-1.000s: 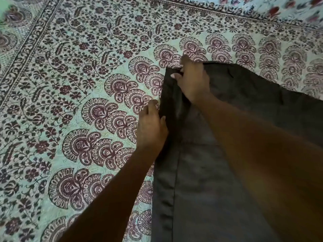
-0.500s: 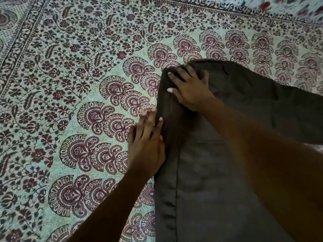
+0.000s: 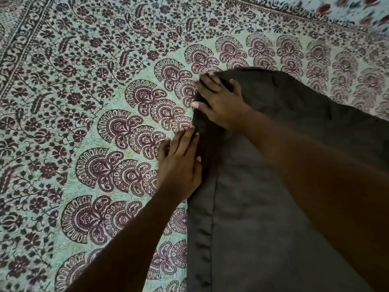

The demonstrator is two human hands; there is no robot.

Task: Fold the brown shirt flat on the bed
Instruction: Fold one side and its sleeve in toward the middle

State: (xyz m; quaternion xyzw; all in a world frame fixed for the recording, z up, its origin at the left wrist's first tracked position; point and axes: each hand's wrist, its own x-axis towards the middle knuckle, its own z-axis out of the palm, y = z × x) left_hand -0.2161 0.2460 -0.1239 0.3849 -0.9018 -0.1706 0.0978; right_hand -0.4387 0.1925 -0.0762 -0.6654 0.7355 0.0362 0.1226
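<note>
The dark brown shirt (image 3: 248, 218) lies spread on the patterned bed cover, filling the lower right of the view, with a stitched hem running down its left edge. My right hand (image 3: 223, 102) lies flat on the shirt's far left corner, fingers spread and pressing the cloth down. My left hand (image 3: 181, 165) rests flat along the shirt's left edge, fingers together, half on the bed cover and touching the fold. My right forearm hides part of the shirt's right side.
The bed cover (image 3: 94, 123) is pale green with maroon fan and flower prints and a dark border at the far left. A second floral cloth (image 3: 357, 9) shows at the top right corner. Open cover stretches left of the shirt.
Both hands have gone from pinching the shirt's left edge to lying flat on it. The corner under my right hand now looks rounded and pressed down.
</note>
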